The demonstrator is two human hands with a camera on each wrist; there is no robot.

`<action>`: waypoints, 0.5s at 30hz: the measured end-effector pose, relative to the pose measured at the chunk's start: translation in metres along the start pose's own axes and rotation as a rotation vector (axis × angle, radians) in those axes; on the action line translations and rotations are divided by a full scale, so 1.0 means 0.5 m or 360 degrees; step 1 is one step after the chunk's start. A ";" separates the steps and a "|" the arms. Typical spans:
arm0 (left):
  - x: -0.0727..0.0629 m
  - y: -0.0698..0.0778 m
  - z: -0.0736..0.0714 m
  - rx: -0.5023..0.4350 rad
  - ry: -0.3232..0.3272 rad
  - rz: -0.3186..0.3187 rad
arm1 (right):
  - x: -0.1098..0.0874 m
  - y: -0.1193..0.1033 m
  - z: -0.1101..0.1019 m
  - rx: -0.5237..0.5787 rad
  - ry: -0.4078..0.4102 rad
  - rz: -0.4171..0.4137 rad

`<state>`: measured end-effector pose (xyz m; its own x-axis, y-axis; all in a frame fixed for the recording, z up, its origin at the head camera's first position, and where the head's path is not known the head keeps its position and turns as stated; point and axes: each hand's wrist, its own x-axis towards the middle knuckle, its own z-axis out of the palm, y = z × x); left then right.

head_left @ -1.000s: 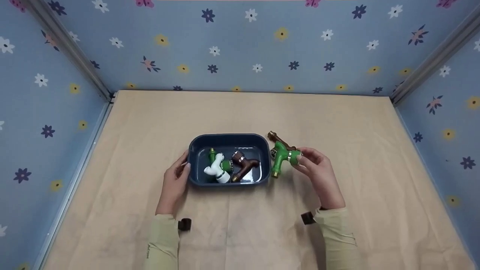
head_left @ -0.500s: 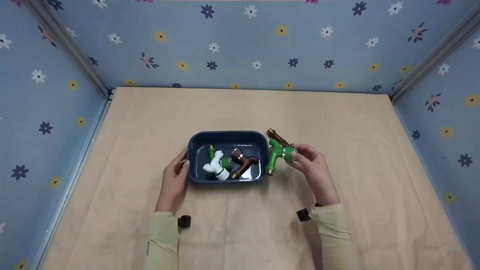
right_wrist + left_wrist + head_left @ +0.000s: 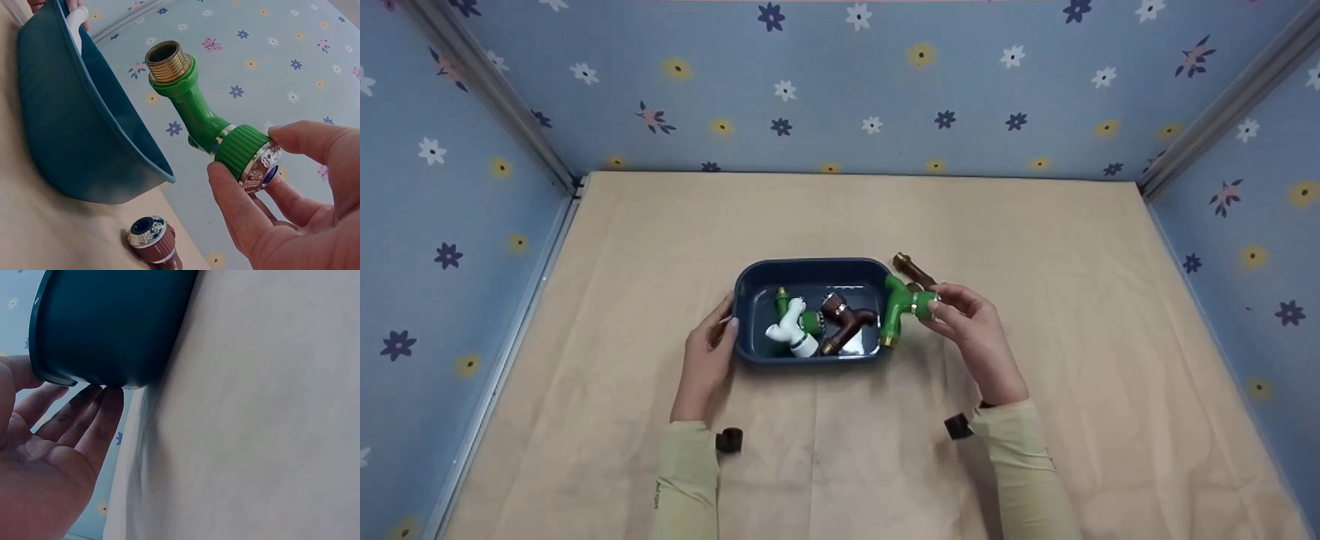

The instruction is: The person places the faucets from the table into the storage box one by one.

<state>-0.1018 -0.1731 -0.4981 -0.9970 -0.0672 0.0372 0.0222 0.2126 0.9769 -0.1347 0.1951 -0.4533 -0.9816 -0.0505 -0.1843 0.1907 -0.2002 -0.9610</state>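
Note:
My left hand [image 3: 707, 364] touches the left end of a dark blue plastic basin [image 3: 761, 274], fingertips against its outer wall and thumb by the rim. My right hand [image 3: 979, 337] pinches a green tap [image 3: 897, 309] by its ribbed knob, thumb and fingers on opposite sides. This tap is raised at the basin's right rim, its brass threaded end [image 3: 169, 62] pointing up and away from the hand in the right wrist view. Inside the basin lie a white tap [image 3: 793, 330], another green tap [image 3: 812, 323] partly beneath it, and a brown tap [image 3: 849, 328].
Another brown tap [image 3: 913, 268] lies on the beige-covered table [image 3: 825, 450], just right of the basin and partly hidden by the right hand. Blue flower-patterned panels [image 3: 855, 75] enclose the back and both sides.
My right hand has moved left with the green tap, from beside the basin to over its right rim. The left hand keeps its place at the basin. The head view has shifted slightly.

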 end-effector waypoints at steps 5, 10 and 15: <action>-0.001 0.000 0.002 -0.0041 0.0005 0.0002 | 0.002 0.004 0.004 -0.0013 -0.0014 -0.0005; 0.001 -0.003 0.003 -0.0054 0.0007 0.0002 | 0.004 0.009 0.007 -0.0013 -0.0026 0.0001; 0.009 -0.035 0.002 -0.0042 0.0011 -0.0008 | 0.008 0.011 0.015 -0.0003 -0.0049 0.0003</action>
<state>-0.1070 -0.1762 -0.5151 -0.9966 -0.0752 0.0335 0.0190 0.1862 0.9823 -0.1372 0.1864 -0.4577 -0.9804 -0.0808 -0.1794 0.1922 -0.1979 -0.9612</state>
